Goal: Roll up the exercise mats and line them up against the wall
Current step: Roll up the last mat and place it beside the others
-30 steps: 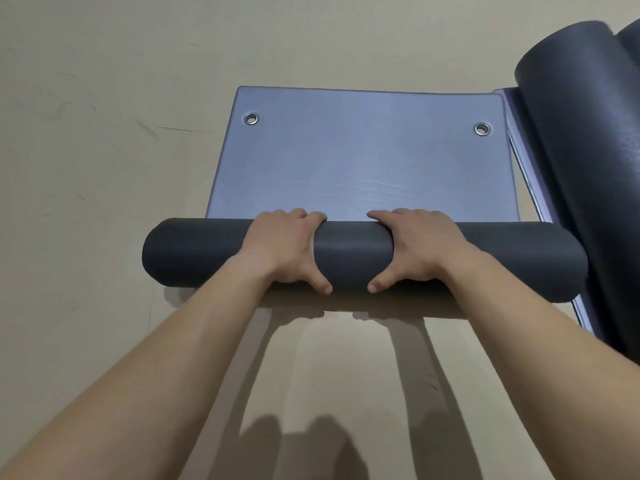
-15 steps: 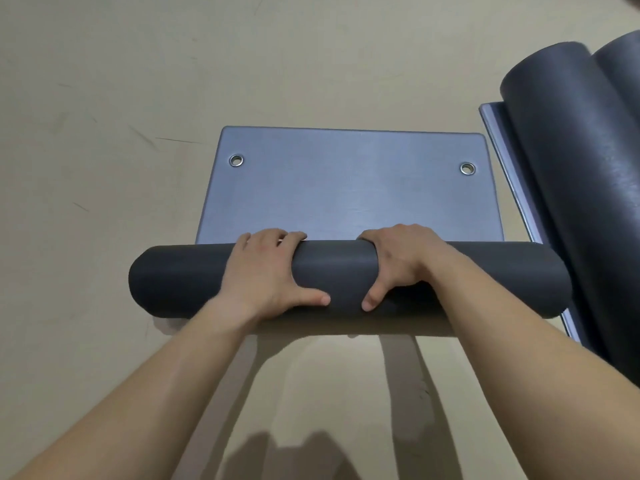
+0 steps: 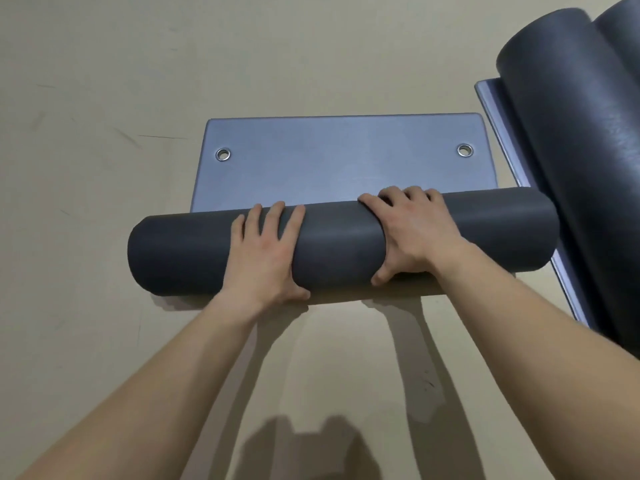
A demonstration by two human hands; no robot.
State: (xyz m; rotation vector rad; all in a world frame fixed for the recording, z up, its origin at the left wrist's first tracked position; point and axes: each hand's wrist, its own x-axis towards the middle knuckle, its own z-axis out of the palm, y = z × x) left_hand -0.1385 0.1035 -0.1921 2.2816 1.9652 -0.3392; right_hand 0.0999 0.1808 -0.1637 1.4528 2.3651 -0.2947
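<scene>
A dark grey exercise mat is mostly rolled into a thick roll [image 3: 339,244] lying across the floor in front of me. A short flat stretch of the mat [image 3: 339,161] still lies beyond the roll, blue-grey, with a metal eyelet at its left corner [image 3: 222,154] and one at its right corner [image 3: 464,150]. My left hand [image 3: 263,258] lies flat on top of the roll with straight fingers, pressing it. My right hand [image 3: 412,233] grips the roll, fingers curled over its far side and thumb on the near side.
Two rolled dark mats [image 3: 568,133] [image 3: 623,36] lie side by side at the right, on another flat mat [image 3: 491,105] whose edge shows beside them. The right end of my roll nearly touches them. Beige floor [image 3: 104,98] surrounds everything.
The roll has moved forward over the flat part, which is now shorter. My left hand went from curled over the roll to lying flat on top.
</scene>
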